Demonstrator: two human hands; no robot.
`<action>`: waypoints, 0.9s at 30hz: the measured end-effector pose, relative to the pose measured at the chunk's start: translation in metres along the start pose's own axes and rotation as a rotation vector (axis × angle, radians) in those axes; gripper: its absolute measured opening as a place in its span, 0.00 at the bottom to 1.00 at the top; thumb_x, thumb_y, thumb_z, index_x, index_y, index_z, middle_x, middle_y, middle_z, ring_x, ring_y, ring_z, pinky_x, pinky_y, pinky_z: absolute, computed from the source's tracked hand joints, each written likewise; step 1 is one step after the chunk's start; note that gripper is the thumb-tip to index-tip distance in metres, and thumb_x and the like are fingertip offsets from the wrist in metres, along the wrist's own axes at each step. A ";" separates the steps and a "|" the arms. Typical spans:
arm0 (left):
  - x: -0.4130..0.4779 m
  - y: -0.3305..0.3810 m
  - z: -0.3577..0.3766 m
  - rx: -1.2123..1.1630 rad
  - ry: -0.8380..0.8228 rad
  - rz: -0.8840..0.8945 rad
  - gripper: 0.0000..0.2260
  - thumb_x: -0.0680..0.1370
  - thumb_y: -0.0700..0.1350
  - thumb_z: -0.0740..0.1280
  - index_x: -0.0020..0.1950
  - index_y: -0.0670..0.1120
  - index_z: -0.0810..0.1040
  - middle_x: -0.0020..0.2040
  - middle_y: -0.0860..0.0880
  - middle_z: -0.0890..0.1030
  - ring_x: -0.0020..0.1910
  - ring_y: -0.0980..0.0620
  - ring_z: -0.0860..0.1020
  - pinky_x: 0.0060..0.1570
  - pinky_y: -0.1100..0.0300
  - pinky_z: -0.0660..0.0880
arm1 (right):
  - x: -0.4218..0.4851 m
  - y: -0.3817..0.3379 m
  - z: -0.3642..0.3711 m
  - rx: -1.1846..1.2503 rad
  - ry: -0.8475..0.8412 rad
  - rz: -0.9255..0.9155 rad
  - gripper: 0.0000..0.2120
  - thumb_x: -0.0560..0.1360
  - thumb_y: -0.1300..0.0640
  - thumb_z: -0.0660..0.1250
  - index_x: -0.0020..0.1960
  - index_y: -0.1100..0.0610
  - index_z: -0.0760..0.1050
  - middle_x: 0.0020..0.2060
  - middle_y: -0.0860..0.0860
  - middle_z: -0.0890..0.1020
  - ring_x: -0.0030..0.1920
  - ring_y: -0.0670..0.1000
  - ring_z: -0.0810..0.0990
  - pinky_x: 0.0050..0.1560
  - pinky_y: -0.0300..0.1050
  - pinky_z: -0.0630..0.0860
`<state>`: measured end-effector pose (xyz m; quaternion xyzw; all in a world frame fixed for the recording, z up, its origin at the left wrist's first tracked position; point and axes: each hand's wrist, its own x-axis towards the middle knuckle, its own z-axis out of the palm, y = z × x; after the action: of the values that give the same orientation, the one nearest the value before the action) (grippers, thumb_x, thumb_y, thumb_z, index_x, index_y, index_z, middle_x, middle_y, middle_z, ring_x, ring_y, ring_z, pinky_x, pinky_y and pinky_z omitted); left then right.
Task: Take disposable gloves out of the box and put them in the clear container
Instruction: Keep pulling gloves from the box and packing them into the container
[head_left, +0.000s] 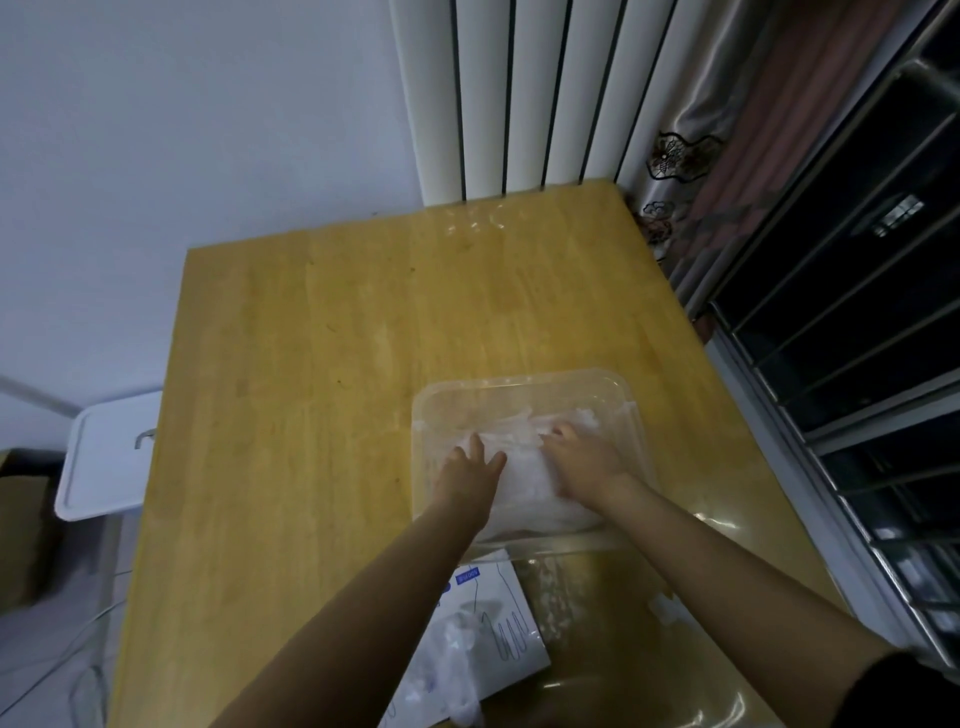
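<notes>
Two grips, both bare hands, are down inside the clear container, which sits on the yellow wooden surface towards its right side. A crumpled white pile of disposable gloves fills the near half of that container, and both grips rest on top of it.

From where I sit, the left grip lies flat on the left part of the pile, close to the container's left wall. It is spread apart, fingers straight and fanned, clamped on nothing. The right grip lies on the right part of the pile, its fingertips bent down into the gloves. I cannot tell whether it pinches any glove or only pushes on the heap. The two grips are near each other but not touching, with a strip of the pile between them.

Closer to me, under my left forearm, the glove box lies on the surface, just beside the container's near wall. It is white with a blue label and a line drawing of a glove. More translucent gloves spill from its opening. A clear plastic piece lies on the surface to the right of the box, beneath my right forearm.

Off the surface's left edge stands a white lidded bin, with a cardboard box beside it. Beyond the far edge are white vertical panels, a patterned curtain and a dark barred window.
</notes>
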<state>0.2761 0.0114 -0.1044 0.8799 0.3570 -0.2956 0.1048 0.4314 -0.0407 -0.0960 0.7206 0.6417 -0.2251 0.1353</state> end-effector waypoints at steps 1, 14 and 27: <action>0.000 -0.001 0.000 -0.001 0.000 0.001 0.36 0.77 0.39 0.67 0.78 0.48 0.48 0.77 0.37 0.44 0.72 0.37 0.59 0.66 0.50 0.66 | 0.000 0.000 0.000 -0.010 -0.018 -0.004 0.29 0.76 0.62 0.62 0.75 0.54 0.57 0.72 0.55 0.63 0.69 0.56 0.66 0.63 0.47 0.67; -0.037 -0.005 -0.036 -0.040 0.438 -0.001 0.15 0.81 0.46 0.58 0.67 0.47 0.70 0.59 0.48 0.78 0.58 0.48 0.75 0.63 0.52 0.64 | -0.055 -0.045 -0.039 0.439 0.512 -0.154 0.13 0.81 0.59 0.58 0.62 0.53 0.75 0.54 0.48 0.82 0.48 0.50 0.81 0.48 0.42 0.76; -0.145 -0.020 0.057 -0.155 0.731 0.247 0.07 0.69 0.44 0.57 0.45 0.50 0.67 0.37 0.51 0.75 0.33 0.51 0.75 0.32 0.61 0.68 | -0.109 -0.082 0.030 0.171 0.223 -0.661 0.15 0.78 0.59 0.59 0.64 0.54 0.74 0.61 0.52 0.77 0.58 0.52 0.76 0.54 0.44 0.73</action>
<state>0.1539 -0.0785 -0.0635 0.9530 0.2833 0.0801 0.0719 0.3375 -0.1376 -0.0600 0.5031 0.8297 -0.2294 -0.0763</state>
